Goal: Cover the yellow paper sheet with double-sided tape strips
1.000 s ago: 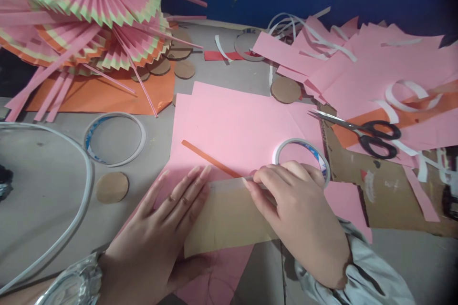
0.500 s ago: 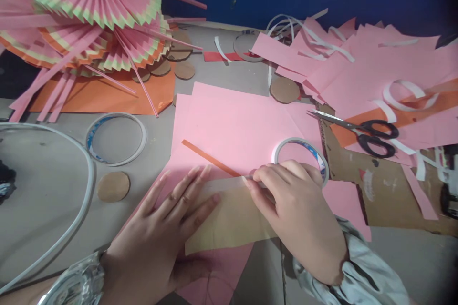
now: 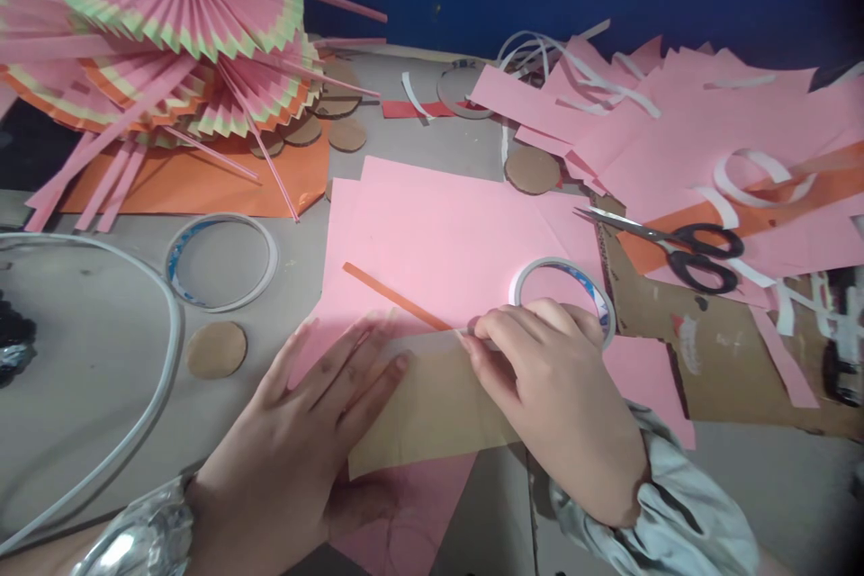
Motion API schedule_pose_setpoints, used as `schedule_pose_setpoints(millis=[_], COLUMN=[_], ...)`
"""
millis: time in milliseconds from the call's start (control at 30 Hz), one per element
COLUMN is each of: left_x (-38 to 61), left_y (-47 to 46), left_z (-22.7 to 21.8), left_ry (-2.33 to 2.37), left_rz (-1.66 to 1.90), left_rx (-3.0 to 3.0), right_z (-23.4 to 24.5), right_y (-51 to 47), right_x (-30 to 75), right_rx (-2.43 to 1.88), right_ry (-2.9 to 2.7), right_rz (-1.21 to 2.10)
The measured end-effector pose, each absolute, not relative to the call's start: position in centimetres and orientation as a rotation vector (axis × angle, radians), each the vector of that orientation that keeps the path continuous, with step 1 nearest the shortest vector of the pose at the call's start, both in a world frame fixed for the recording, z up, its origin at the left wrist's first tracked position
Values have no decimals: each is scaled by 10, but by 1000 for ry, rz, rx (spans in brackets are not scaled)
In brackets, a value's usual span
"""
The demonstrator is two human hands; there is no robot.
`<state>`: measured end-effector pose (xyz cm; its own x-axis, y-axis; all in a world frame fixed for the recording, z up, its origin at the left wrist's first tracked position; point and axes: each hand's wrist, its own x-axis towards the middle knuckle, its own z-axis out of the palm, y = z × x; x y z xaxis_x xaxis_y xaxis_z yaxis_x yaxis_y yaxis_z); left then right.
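A strip of yellow paper [image 3: 432,409] lies over pink sheets [image 3: 465,238], and a pale band of tape [image 3: 432,342] runs along its upper edge. My left hand [image 3: 303,432] rests flat on the left part of the yellow paper, fingers apart. At the tape's right end, the thumb and forefinger of my right hand [image 3: 553,396] are pinched on the strip; its tip is largely hidden by the fingers. Just behind that hand a tape roll [image 3: 517,283] lies on the pink paper. A thin orange paper strip [image 3: 395,295] slants down toward the pinching fingers.
Black-handled scissors [image 3: 706,256] lie on cardboard [image 3: 729,378] at the right, beside a pink paper pile [image 3: 708,121]. Pleated paper fans [image 3: 182,9] are heaped at upper left. A second tape roll [image 3: 270,261], a cardboard disc [image 3: 216,350] and a white cable [image 3: 168,369] lie left.
Both hands stay almost in place, the right still pinching at the tape. The view has shifted slightly; no object has plainly moved.
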<state>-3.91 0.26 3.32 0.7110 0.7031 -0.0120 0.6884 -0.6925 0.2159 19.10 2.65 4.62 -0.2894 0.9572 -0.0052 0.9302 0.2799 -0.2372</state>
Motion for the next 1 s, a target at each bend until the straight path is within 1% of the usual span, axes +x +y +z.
schedule_pose_setpoints(millis=[233,467,867,1000], left_x=[-38,-22,-13,-15], left_y=[3,-1,15,15], left_z=[35,46,33,30], left_ry=[1155,1133,927,940], left_rz=[227,39,57,58], left_rx=[2666,2757,2827,2814], right_z=[47,47,47,46], right_y=[26,25,24,24], right_x=[192,190,193,193], right_rx=[-1779,-1773,-1769,-1760], right_ry=[-2406,-2421,-2429,-2434], right_rz=[300,268,239,208])
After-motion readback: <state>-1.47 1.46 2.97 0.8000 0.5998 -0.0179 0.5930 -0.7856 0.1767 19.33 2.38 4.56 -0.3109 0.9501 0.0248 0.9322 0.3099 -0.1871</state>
